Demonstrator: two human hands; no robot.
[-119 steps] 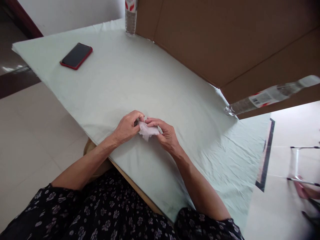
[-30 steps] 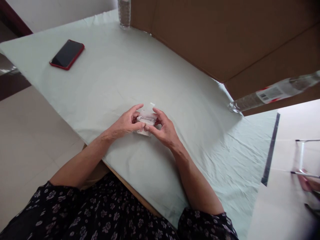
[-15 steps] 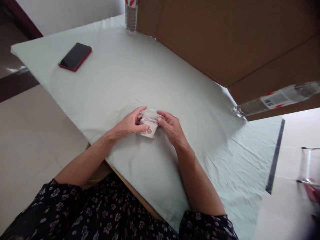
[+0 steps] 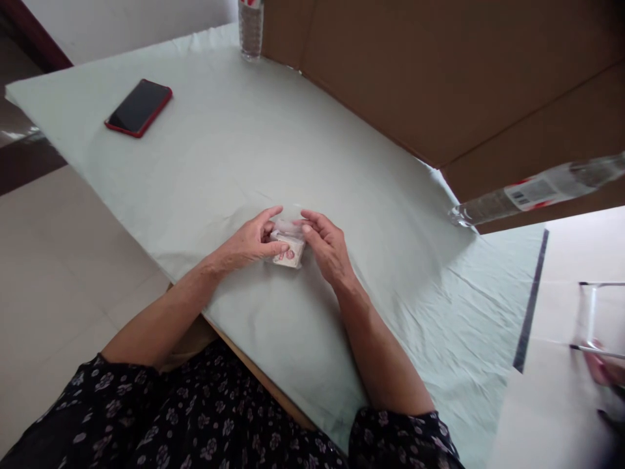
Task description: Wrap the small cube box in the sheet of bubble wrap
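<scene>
A small pale box with red print (image 4: 293, 255) is near the table's front edge, inside or against a translucent plastic bag (image 4: 289, 226). My left hand (image 4: 249, 243) grips the box from the left, its thumb lying across the printed face and its other fingers curled behind. At the upper right corner, my right hand (image 4: 326, 245) pinches the plastic between thumb and fingers. Some of the right fingertips are hidden behind the bag. The bag's clear top part stands up between both hands.
A pale green cloth (image 4: 205, 169) covers the table. A phone in a red case (image 4: 139, 107) lies at the far left. A large brown cardboard panel (image 4: 381, 71) stands behind, with one water bottle (image 4: 250, 32) at its left end and another water bottle (image 4: 532, 194) at its right.
My right fingers have shifted slightly over the bag's top, and the plastic there looks more folded down over the box. The whole view has moved a little. My left hand keeps its grip.
</scene>
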